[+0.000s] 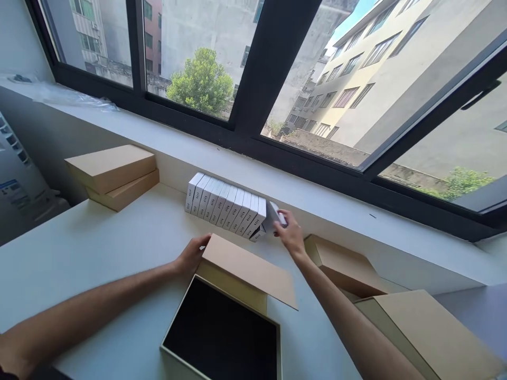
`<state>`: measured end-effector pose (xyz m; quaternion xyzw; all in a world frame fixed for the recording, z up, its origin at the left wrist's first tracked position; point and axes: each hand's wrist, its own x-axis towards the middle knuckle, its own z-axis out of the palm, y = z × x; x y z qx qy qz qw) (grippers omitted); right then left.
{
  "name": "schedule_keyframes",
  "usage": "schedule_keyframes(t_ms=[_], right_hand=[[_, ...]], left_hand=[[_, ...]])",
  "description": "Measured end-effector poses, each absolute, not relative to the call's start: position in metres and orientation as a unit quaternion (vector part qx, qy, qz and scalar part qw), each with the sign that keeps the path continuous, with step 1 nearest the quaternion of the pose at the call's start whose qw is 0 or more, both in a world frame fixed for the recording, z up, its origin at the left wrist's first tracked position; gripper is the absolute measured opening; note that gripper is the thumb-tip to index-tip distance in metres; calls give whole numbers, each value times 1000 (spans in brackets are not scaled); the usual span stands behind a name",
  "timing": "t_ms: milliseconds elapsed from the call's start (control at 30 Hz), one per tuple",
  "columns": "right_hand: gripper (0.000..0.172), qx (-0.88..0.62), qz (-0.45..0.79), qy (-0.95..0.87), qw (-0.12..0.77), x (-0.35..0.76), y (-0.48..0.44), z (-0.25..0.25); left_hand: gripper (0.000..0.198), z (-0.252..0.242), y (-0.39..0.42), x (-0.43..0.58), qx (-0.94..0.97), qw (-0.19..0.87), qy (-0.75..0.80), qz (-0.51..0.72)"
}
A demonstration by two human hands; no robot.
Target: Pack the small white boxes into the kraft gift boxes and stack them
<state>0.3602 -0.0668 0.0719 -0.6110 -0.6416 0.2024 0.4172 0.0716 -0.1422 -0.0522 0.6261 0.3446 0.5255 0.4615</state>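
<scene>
A brown cardboard box [222,327] with a black interior lies open at the bottom centre, its lid flap [249,269] raised toward the window. My left hand [193,256] is closed on the left corner of that flap. Up by the wall, my right hand [290,232] grips a small white box [276,213] between thumb and fingers, at the right end of a row of upright white boxes [225,206] with dark print. At the row's right end, the lowest part of one box looks slightly out of line.
Two stacked brown boxes [114,169] sit at the back left of the white table [99,253]. More brown boxes [344,264] stand at the right, beside and beyond my right forearm. Clear plastic [75,96] lies on the windowsill [190,148].
</scene>
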Motion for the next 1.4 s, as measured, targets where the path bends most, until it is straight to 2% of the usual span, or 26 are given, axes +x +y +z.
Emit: schedule_keyframes(t_ms=[167, 300, 500, 633, 700, 767, 867, 967, 1067, 1167, 1233, 1333, 1367, 1400], right_hand=[[68, -589, 251, -598, 482, 387, -123, 106], [53, -565, 268, -599, 500, 374, -202, 131], [42, -539, 393, -677, 312, 328, -270, 126], [40, -514, 401, -730, 206, 319, -272, 103], [30, -489, 347, -792, 118, 319, -274, 87], [27, -462, 216, -859, 30, 318, -279, 69], [28, -407, 36, -913, -13, 310, -289, 49], [36, -329, 45, -943, -11, 296, -292, 40], [31, -281, 93, -954, -34, 286, -288, 43], [30, -224, 88, -970, 44, 286, -272, 61], [30, -235, 81, -950, 188, 293, -246, 82], [39, -437, 63, -797, 412, 309, -181, 111], [40, -517, 69, -737, 430, 315, -155, 116], [39, -578, 111, -703, 400, 320, -129, 117]], left_hand=[[19, -54, -137, 71, 634, 451, 342, 526], [20, -55, -138, 67, 649, 420, 364, 520], [26, -56, -137, 60, 664, 393, 362, 524], [30, -57, -135, 56, 674, 377, 356, 527], [33, -58, -134, 56, 677, 371, 360, 525], [34, -58, -134, 56, 677, 365, 366, 523], [30, -57, -134, 56, 677, 361, 368, 525], [28, -57, -134, 56, 676, 361, 369, 526], [27, -58, -133, 57, 675, 361, 382, 518], [24, -58, -132, 58, 673, 364, 401, 504], [25, -58, -131, 59, 671, 367, 405, 500], [25, -58, -132, 59, 675, 376, 393, 499], [25, -58, -132, 60, 677, 379, 386, 499], [25, -58, -133, 60, 678, 383, 379, 500]])
